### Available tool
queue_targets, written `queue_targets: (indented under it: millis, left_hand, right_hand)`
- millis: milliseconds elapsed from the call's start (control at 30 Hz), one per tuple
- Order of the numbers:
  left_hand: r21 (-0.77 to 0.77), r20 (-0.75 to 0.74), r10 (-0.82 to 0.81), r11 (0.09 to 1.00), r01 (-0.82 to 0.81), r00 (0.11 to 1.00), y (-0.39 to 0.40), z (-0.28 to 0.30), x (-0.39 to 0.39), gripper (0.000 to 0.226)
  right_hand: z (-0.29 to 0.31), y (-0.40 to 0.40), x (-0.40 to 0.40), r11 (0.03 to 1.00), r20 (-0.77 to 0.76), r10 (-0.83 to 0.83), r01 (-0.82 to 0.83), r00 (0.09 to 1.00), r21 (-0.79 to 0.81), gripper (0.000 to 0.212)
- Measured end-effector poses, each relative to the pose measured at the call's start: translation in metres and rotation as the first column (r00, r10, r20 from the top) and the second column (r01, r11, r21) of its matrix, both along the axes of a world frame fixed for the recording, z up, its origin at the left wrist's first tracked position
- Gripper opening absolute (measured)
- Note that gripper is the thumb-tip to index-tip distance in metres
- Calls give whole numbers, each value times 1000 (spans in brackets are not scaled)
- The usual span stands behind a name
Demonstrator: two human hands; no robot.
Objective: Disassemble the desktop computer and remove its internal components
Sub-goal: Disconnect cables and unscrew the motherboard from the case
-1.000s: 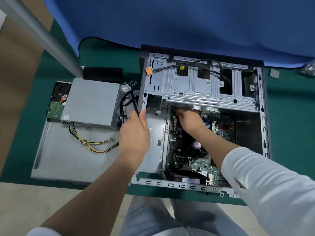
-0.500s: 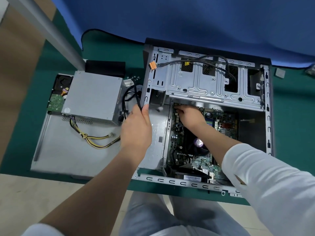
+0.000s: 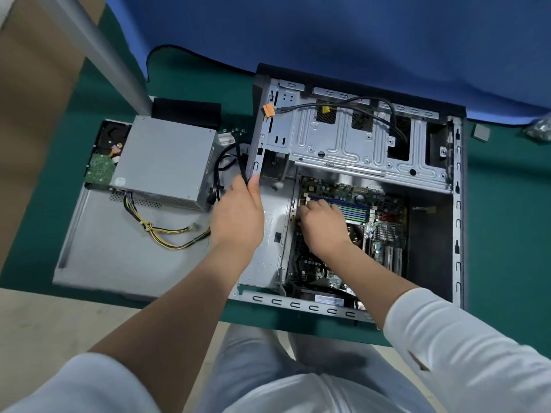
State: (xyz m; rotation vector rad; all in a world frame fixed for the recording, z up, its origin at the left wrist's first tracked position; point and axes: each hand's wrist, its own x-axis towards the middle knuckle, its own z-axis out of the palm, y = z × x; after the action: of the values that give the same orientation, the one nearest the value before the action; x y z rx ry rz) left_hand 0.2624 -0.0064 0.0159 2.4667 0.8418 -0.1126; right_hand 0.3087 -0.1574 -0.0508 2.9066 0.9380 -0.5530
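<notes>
1. Two hands are at the open computer case (image 3: 357,150), which lies on its side on the green bench (image 3: 507,234) with its side panel off.
2. Left hand (image 3: 238,216) pinches a black cable (image 3: 240,162) right at the case's left edge, thumb and fingers curled round it.
3. Right hand (image 3: 323,226) is down inside on the motherboard (image 3: 384,225), fingers curled at the left end of the memory sticks (image 3: 353,208); whether they actually grip one can't be made out.
4. Left of the case, the grey power supply (image 3: 167,159) sits on the removed side panel (image 3: 119,251), yellow-and-black wires (image 3: 176,236) trailing from it.
5. Partly under the supply's far-left end lies a hard drive (image 3: 104,156).
</notes>
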Motion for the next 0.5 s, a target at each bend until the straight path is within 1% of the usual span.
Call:
queue_targets:
  millis: [67,200,400,500]
  left_hand:
    - [1,-7,-2,1000,2,1000,0,0,0,49]
    - [-6,-6,-4,1000,4,1000,0,0,0,47]
    - [-22,-6,-12,1000,11,1000,0,0,0,49]
    - [-17,1,-18,1000,18,1000,-1,-1,0,47]
  right_hand:
    - [-2,-1,1,999,3,-31,31,1000,7,28]
    - [-6,-3,4,995,-58,-76,80,995,64,23]
    - [-8,-4,8,994,-123,-81,90,989,68,25]
    - [-12,-3,7,994,-101,-95,100,990,47,24]
